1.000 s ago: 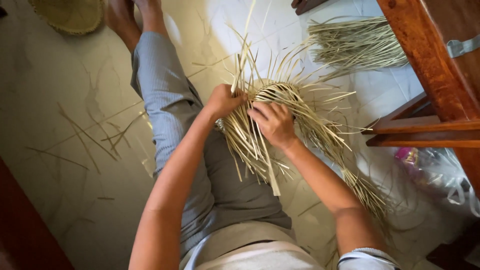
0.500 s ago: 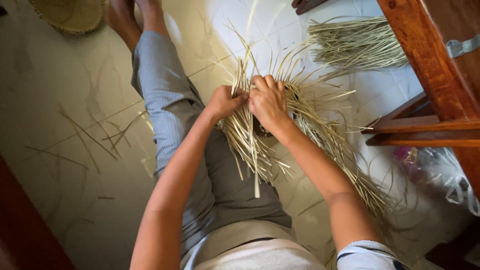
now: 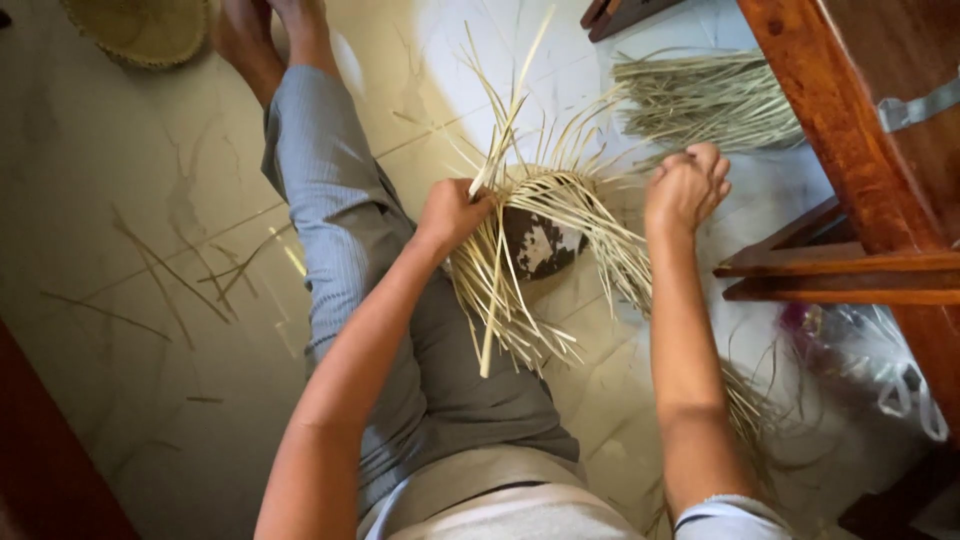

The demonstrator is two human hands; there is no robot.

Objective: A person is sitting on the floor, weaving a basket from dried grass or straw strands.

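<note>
Left hand (image 3: 452, 210) grips the pale, arched straw weave (image 3: 545, 215) — right hand (image 3: 686, 186), fisted, pulls strands beside the wooden frame (image 3: 850, 150).

Straw weaving, seated on floor.
Left hand (image 3: 452, 212) grips straw weave (image 3: 540, 230); right hand (image 3: 686, 186) closed just right of it, pulling strands.
</note>
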